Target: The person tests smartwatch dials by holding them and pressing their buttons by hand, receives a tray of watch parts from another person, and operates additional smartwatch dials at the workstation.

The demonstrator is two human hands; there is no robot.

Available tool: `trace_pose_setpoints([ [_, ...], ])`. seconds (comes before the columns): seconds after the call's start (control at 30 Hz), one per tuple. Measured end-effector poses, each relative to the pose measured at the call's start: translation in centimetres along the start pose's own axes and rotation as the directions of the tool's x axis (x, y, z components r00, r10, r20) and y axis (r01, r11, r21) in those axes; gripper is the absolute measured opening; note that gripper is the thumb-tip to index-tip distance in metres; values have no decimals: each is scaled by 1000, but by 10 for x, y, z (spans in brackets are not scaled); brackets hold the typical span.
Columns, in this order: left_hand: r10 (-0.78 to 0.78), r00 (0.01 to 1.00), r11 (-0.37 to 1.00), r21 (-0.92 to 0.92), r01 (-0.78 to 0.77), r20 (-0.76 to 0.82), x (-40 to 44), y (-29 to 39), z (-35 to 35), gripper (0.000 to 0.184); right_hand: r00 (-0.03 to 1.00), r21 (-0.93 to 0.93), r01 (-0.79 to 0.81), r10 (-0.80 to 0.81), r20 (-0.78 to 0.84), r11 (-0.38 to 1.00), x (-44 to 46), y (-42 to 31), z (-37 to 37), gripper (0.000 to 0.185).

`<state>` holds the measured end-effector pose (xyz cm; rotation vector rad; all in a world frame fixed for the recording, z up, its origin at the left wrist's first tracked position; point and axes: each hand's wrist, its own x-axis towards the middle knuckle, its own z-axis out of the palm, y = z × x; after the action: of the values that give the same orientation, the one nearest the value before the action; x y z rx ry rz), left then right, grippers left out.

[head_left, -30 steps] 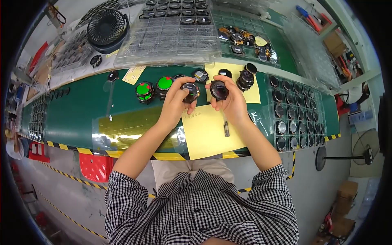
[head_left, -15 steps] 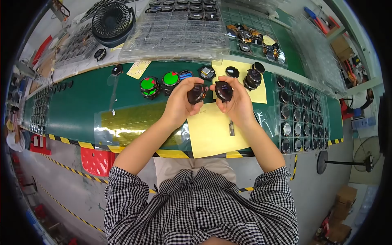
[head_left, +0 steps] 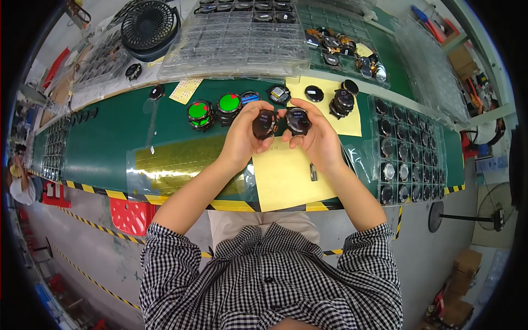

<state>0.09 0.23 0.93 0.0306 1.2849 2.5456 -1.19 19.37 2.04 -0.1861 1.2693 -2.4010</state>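
My left hand (head_left: 241,137) is closed around a round black smartwatch (head_left: 264,125) without a strap, its dark face turned up with faint text on it. A second strapless smartwatch (head_left: 298,120) is gripped by my right hand (head_left: 323,138), also face up with small lit text. Both are held side by side above the upper edge of a yellow sheet (head_left: 289,184). Just beyond the left hand stand two stacks of watches topped with green discs, one stack (head_left: 199,113) left of the other stack (head_left: 229,104). A watch with its inside showing (head_left: 279,94) lies beyond both hands.
A clear tray of watch parts (head_left: 401,151) lies at the right, and a stack of dark watches (head_left: 342,103) stands on another yellow sheet (head_left: 352,124). Clear trays (head_left: 236,55) and a black fan (head_left: 149,27) are at the back. Amber film (head_left: 176,168) covers the front left.
The right watch has shifted slightly left and up, tilting, and the text on both faces shows more clearly. Both hands keep their hold.
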Motion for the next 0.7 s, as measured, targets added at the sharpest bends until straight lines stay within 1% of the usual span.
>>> trace_pose_setpoints([
  [0.1, 42, 999, 998, 54, -41, -18, -2, 1, 6, 30, 1000, -26, 18, -18, -5, 999, -1, 0, 1, 43],
  [0.27, 112, 994, 973, 204, -108, -8, -3, -1, 8, 32, 1000, -91, 24, -24, -2, 996, -2, -1, -1, 45],
  [0.37, 127, 992, 960, 256, -117, -25, -6, 2, 11, 32, 999, 30, 20, -21, 27, 999, -1, 1, -1, 46],
  [0.4, 130, 991, 956, 269, -117, -30, -7, 3, 12, 32, 999, 68, -5, 3, 34, 998, -1, 0, -1, 46],
  [0.5, 340, 939, 792, 522, -317, 54, -4, -2, 9, 34, 996, 183, -82, 74, 49, 980, 1, -2, -1, 46],
  [0.6, 347, 937, 845, 422, -328, 32, -7, 0, 18, 36, 989, 272, -144, 131, 64, 951, 3, 1, -4, 42],
  [0.67, 332, 942, 804, 509, -307, 44, -8, 1, 12, 35, 985, 294, -168, 148, 91, 941, 3, 5, -10, 39],
  [0.7, 323, 945, 780, 551, -297, 51, -8, -1, 8, 35, 987, 298, -161, 149, 63, 941, 2, 4, -9, 38],
])
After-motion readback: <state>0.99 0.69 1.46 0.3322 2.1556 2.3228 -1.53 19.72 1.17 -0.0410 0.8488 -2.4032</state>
